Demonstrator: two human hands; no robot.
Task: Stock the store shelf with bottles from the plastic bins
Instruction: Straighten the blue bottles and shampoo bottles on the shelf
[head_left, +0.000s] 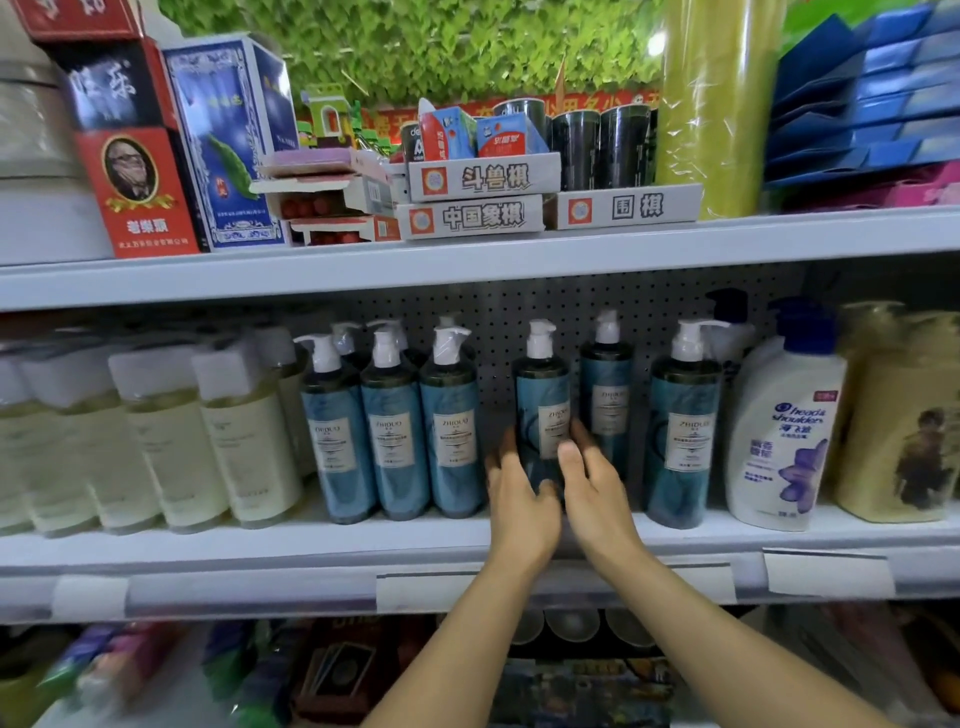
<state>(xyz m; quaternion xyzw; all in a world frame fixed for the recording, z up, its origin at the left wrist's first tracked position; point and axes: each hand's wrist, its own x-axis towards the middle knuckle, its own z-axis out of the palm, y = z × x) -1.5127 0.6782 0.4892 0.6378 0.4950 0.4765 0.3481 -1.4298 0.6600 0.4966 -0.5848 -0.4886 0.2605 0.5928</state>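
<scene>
While you reach into the middle shelf (311, 545), both hands are wrapped round one blue pump bottle (543, 410). Your left hand (519, 499) grips its lower left side, fingers curled round the back. Your right hand (597, 488) grips the lower right, thumb laid on the front near the label's bottom edge. Bottle's upright, white pump on top, label facing you. Its base is hidden by your hands, so can't tell if it's touching the shelf.

It sits in a gap btwn a row of three matching blue bottles (395, 436) on the left & another matching bottle (683, 431) on the right, w/ one more (607, 395) set further back near the pegboard (493, 312). More pump heads show behind the row of three.

Left of that row: pale cream bottles (249, 436) w/ white caps, blurry. Right of the blue ones: a white shampoo bottle (784, 431) w/ blue cap, then a big yellow bottle (898, 415) at the frame edge. Blank price tags (828, 574) sit along the shelf's front lip. Upper shelf holds white board-game boxes (483, 179), a red box (130, 171) & a blue box (228, 140).
</scene>
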